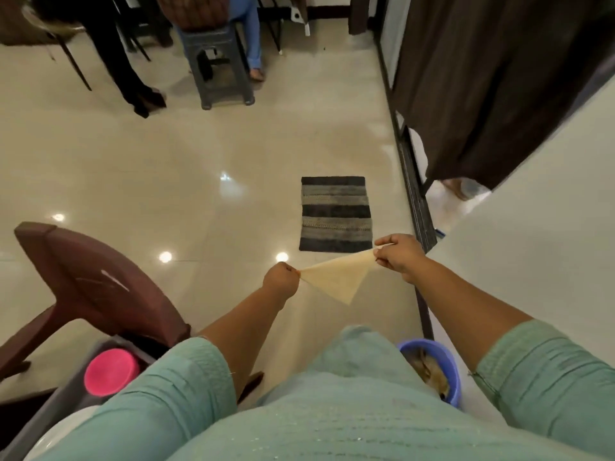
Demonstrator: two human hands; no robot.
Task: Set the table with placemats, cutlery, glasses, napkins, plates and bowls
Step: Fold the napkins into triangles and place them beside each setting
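Note:
A pale cream napkin [336, 277] is stretched in the air between both hands, above the shiny floor. My left hand [280, 277] pinches its left corner in a curled fist. My right hand [399, 254] pinches the upper right corner between thumb and fingers. The napkin's lower corner hangs down in a point. No table, plates or cutlery show in this view.
A striped grey and black floor mat [335, 214] lies ahead. A maroon plastic chair [90, 284] stands at left, with a grey bin holding a pink lid [111, 372] below it. A blue bucket [436, 367] sits by my right leg. A white wall [532, 244] and dark curtain [492, 88] fill the right. People's legs and a grey stool [221, 61] stand far ahead.

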